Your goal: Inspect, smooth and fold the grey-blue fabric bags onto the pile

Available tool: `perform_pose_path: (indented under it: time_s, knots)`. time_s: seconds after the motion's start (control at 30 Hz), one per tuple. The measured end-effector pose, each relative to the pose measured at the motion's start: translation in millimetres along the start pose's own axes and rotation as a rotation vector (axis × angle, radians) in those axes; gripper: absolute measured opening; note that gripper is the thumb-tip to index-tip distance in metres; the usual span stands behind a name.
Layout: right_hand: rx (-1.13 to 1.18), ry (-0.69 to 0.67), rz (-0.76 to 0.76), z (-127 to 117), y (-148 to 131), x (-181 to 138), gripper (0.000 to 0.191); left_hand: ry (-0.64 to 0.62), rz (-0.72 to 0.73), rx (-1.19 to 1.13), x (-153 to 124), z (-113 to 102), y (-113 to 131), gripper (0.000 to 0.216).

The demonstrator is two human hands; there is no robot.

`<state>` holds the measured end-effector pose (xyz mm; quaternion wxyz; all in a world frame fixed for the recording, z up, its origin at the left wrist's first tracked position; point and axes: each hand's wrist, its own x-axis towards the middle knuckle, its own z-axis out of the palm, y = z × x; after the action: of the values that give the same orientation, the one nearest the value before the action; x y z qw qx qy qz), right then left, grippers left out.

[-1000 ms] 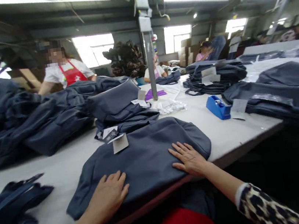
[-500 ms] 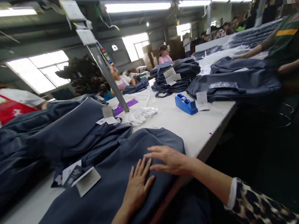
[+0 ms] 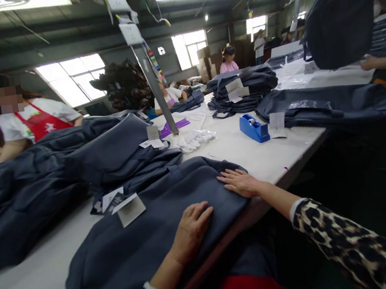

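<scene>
A flat dark blue-grey fabric bag (image 3: pixel 148 237) lies on the white table (image 3: pixel 244 151) in front of me, with paper hang tags (image 3: pixel 128 209) at its upper left. My left hand (image 3: pixel 190 228) rests palm down on the bag near the table's front edge, fingers loosely together. My right hand (image 3: pixel 239 182) lies flat on the bag's right end, fingers stretched out. Neither hand holds anything.
More blue-grey bags are heaped at left (image 3: pixel 23 187) and stacked at the back (image 3: pixel 243 89). A blue tape dispenser (image 3: pixel 253 129), white gloves (image 3: pixel 195 139) and a slanted metal post (image 3: pixel 156 87) stand mid-table. A person in a red apron (image 3: pixel 37 121) works at left; another at right lifts a bag (image 3: pixel 338 19).
My hands, close together half a second ago, have drawn apart across the bag: the right went toward its right end, the left stayed near the front edge. The person at right raised a bag.
</scene>
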<state>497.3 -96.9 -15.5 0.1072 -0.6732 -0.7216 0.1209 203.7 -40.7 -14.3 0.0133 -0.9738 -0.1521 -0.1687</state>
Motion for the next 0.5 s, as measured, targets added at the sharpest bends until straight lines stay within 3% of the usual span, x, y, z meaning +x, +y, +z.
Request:
perform_pose_path:
  time_s: [0.07,0.27,0.5]
  knots:
    - [-0.005,0.001,0.006,-1,-1,0,0.056,0.012,0.065,0.034,-16,-6,14,0.039]
    - [-0.011,0.035,0.019,3,0,2,0.055,-0.062,0.041,0.352,-73,-7,41,0.057]
    - [-0.065,0.178,0.037,3,-24,-25,0.053,-0.094,0.054,0.469,-79,-1,37,0.056]
